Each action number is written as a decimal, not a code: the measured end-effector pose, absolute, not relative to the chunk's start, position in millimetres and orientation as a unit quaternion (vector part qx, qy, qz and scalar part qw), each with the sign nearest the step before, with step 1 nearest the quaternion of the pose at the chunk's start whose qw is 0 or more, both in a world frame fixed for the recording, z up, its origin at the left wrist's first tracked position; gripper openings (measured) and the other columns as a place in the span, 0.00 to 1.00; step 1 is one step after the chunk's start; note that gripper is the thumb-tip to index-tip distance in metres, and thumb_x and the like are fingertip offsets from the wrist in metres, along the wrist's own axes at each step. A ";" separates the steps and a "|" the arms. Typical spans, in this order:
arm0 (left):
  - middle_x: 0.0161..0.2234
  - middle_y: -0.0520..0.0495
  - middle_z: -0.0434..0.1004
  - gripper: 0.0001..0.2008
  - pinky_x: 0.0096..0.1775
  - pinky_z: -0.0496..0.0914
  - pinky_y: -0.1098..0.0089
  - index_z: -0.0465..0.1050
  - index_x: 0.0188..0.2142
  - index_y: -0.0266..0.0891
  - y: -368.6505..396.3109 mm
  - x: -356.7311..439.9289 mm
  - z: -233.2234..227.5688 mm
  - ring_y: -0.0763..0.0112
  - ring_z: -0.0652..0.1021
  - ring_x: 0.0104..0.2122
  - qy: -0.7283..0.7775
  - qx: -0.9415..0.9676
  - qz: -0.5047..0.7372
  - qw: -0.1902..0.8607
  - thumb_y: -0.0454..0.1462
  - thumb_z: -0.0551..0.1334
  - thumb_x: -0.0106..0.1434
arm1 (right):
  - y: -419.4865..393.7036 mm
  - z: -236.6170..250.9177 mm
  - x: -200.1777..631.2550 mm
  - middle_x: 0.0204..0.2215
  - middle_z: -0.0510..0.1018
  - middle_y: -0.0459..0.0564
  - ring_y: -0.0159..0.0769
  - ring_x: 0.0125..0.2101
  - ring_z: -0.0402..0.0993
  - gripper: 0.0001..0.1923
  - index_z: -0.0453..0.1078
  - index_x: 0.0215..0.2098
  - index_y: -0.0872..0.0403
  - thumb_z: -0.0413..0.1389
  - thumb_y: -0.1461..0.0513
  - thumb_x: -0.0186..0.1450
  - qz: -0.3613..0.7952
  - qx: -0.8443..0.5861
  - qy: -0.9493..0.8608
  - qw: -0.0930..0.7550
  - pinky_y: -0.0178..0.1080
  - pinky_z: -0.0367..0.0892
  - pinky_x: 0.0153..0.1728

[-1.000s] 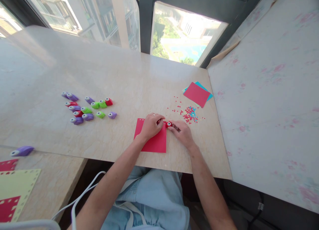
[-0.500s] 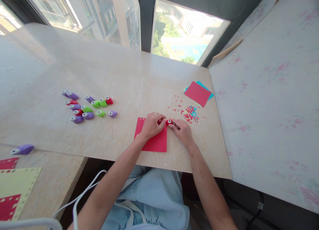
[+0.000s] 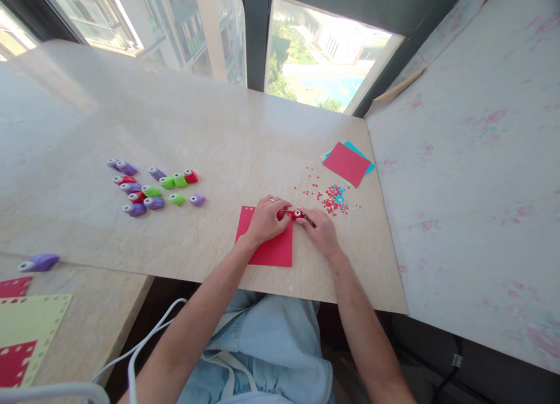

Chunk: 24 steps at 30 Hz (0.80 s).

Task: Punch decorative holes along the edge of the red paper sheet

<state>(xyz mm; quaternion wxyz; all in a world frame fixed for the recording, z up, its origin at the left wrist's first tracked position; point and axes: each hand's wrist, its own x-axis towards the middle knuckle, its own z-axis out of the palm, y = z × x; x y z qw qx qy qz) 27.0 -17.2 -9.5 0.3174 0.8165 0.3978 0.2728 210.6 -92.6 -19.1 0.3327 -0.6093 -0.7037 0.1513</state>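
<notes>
Spare punches (image 3: 153,189) parked toward bench's left edge. Left hand (image 3: 265,220) flat, fingers spread, pinning red sheet (image 3: 270,246) near front edge. Right hand (image 3: 321,232) pinching red punch (image 3: 297,213) at sheet's far right corner. Looks like mid-punch; next probably firm squeeze, then slide along.

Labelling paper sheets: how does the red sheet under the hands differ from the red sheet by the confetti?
The near red sheet lies alone, pinned by the left hand, with punched holes along its far edge. The far red sheet tops a stack, untouched, with no holes visible. Both are flat red squares.
</notes>
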 end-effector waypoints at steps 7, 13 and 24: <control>0.42 0.48 0.80 0.14 0.53 0.66 0.62 0.76 0.44 0.43 -17.5 26.4 -10.5 0.68 0.74 0.46 0.388 0.824 0.267 0.315 0.33 0.61 0.59 | -92.2 -20.8 211.6 0.41 0.80 0.54 0.43 0.40 0.74 0.20 0.74 0.51 0.54 0.51 0.51 0.72 0.150 -0.609 -0.704 0.333 0.44 0.67 0.45; 0.42 0.49 0.80 0.15 0.53 0.66 0.62 0.76 0.44 0.43 -17.1 26.6 -12.4 0.69 0.74 0.45 0.391 0.822 0.268 0.316 0.31 0.59 0.59 | -92.6 -19.9 211.4 0.38 0.79 0.54 0.42 0.37 0.73 0.21 0.75 0.50 0.54 0.53 0.48 0.71 0.152 -0.607 -0.704 0.335 0.43 0.67 0.43; 0.37 0.49 0.80 0.11 0.50 0.68 0.64 0.78 0.42 0.42 -16.9 27.9 -7.5 0.70 0.75 0.41 0.414 0.804 0.276 0.327 0.33 0.59 0.61 | -98.1 -16.6 212.1 0.31 0.75 0.50 0.39 0.32 0.69 0.22 0.75 0.50 0.54 0.54 0.47 0.70 0.169 -0.601 -0.709 0.327 0.41 0.64 0.38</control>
